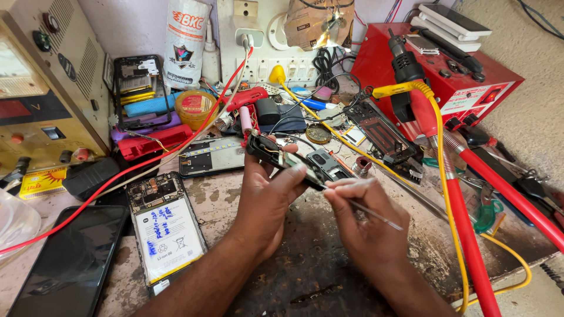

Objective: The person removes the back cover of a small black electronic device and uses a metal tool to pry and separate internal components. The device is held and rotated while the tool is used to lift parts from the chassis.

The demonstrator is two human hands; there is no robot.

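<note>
1. The small opened phone (294, 159) sits mid-bench, held up off the worn worktop (305, 276), with its circuit board exposed.
2. Looks like the probing or prying stage on the board. My guess is the next move wants a steady tip and a light touch.
3. Left hand (267, 199) is wrapped closed round the phone, thumb across the top.
4. Right hand (367, 220) is pinched narrow on thin metal tweezers (358, 208), tip at the phone's edge.
5. At 9 o'clock lies an open-backed phone showing its battery (167, 232); at 2 o'clock, a red station box (446, 70).
</note>
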